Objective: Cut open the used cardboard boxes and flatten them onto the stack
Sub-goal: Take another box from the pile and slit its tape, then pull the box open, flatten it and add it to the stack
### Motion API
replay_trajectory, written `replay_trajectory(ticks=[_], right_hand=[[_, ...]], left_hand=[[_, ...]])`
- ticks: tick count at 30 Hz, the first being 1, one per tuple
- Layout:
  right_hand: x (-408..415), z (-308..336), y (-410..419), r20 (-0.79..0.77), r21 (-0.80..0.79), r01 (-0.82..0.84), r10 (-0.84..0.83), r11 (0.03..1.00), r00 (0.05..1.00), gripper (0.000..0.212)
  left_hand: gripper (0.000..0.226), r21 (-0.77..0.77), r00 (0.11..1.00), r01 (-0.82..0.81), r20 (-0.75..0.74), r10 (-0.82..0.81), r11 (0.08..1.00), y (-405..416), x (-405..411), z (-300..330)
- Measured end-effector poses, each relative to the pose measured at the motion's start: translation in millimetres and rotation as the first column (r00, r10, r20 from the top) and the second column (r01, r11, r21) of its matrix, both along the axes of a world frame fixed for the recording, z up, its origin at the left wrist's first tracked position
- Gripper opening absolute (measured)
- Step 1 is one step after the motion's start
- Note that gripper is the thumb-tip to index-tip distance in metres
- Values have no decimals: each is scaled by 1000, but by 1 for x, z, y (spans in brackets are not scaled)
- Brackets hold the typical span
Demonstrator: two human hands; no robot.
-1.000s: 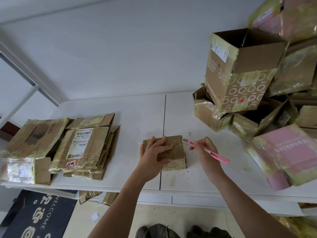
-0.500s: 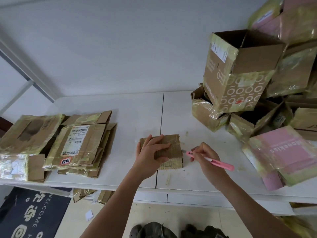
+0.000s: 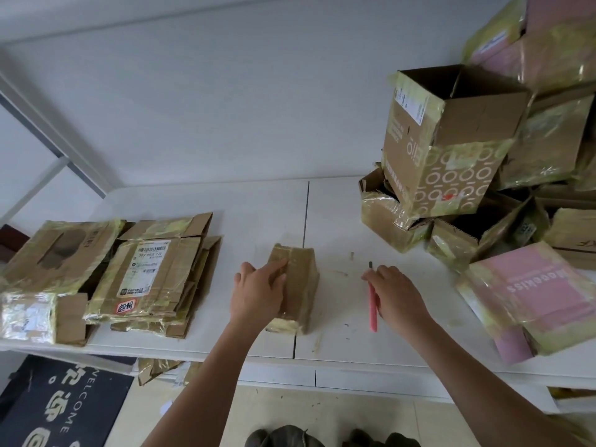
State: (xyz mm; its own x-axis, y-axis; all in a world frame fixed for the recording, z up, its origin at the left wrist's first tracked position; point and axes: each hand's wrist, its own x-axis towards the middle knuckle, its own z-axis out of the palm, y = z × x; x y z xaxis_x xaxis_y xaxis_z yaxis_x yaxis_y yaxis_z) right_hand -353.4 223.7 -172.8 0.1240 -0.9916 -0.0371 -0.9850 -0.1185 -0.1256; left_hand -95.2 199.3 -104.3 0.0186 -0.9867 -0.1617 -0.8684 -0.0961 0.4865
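My left hand has its fingers laid over the top of the one small taped box at the middle of the table, thumb down its near side, I judge to pin it for cutting, while my right hand pinches the single pink knife with its blade pointing away, clear of the box. To the left lie two piles of flattened boxes, where this one belongs once slit. To the right is a heap of uncut boxes, at least six, too jumbled to count exactly.
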Motion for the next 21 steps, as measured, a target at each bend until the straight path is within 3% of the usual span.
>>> replay_trajectory(ticks=[3, 5, 7, 9, 10, 13, 15, 21], right_hand=[[11, 5, 0, 33, 68, 19, -21, 998, 999, 62], [26, 14, -2, 237, 53, 30, -42, 998, 971, 63], [48, 26, -4, 575, 105, -14, -50, 994, 817, 53], [71, 39, -8, 766, 187, -69, -101, 980, 635, 53], [81, 43, -11, 776, 195, -74, -107, 978, 622, 55], [100, 48, -21, 642, 127, -17, -69, 992, 763, 57], [108, 49, -26, 575, 85, -5, -45, 996, 817, 55], [128, 55, -31, 284, -16, 64, -57, 998, 957, 58]], left_hand=[[45, 48, 980, -81, -180, 88, 996, -1, 9, 1], [54, 94, 945, -156, -274, 177, 983, -1, 14, 2], [60, 192, 883, -222, -377, 281, 956, 0, 16, 2], [52, 272, 843, -234, -422, 334, 934, -2, 16, 0], [46, 290, 840, -224, -427, 335, 930, -3, 15, -1], [32, 258, 888, -176, -374, 266, 950, -4, 13, -4], [29, 218, 919, -175, -313, 239, 960, -5, 14, -6], [28, 197, 903, -262, -295, 312, 945, -6, 16, -12]])
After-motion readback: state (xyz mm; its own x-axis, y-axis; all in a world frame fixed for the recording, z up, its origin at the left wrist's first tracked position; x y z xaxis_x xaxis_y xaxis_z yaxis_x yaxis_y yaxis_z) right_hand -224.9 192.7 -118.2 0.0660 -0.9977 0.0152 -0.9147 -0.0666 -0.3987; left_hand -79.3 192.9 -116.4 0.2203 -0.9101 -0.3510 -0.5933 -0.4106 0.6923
